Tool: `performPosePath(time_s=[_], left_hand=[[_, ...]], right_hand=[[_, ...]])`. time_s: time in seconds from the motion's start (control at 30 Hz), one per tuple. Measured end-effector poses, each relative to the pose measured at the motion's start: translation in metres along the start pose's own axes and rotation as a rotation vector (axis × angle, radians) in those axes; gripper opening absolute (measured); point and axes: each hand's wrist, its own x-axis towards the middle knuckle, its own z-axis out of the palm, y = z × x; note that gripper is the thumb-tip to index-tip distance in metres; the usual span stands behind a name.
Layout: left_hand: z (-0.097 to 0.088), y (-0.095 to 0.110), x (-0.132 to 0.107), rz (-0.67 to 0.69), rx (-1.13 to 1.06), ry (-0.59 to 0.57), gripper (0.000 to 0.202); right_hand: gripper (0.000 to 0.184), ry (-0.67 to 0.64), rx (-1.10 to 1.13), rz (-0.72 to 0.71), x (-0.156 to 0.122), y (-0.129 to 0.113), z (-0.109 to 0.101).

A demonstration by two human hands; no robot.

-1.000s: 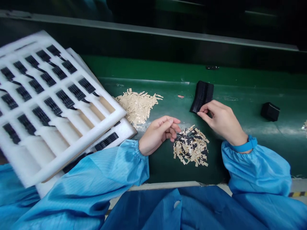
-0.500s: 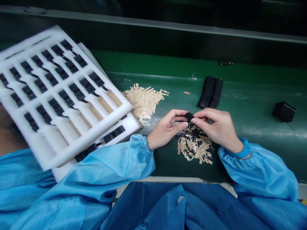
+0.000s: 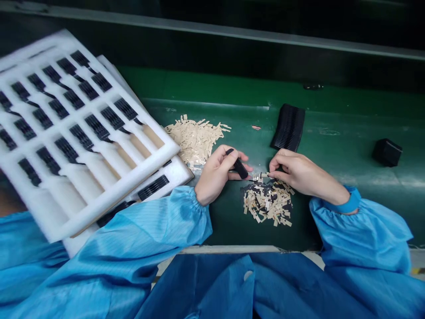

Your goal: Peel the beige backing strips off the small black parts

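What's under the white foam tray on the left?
Under the top tray, a second white foam tray with black strips shows at its lower edge; the rest is covered.

From where I sit, this reads as an electronics factory floor: a green assembly-line belt [image 3: 335, 128] with a metal rail [image 3: 232, 32] behind it, a white foam tray [image 3: 146, 166] slotted for rows of small black parts [image 3: 113, 118], and a loose heap of tan strips [image 3: 195, 141]. The blue striped smock sleeve [image 3: 361, 226] (antistatic, I'd wager) clinches it for me.
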Motion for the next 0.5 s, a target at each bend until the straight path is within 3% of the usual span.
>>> performPosePath(time_s=[0.2, 0.33, 0.5], left_hand=[[-0.003, -0.004, 0.000, 0.022, 0.142, -0.028, 0.026], [-0.003, -0.003, -0.003, 0.131, 0.489, -0.014, 0.023], [-0.004, -0.006, -0.005, 0.272, 0.839, -0.040, 0.020]], right_hand=[[0.026, -0.003, 0.312, 0.175, 0.001, -0.007, -0.002], [0.025, 0.045, 0.407, 0.252, 0.006, -0.006, 0.009], [0.031, 0.068, 0.604, 0.207, 0.007, -0.013, 0.022]])
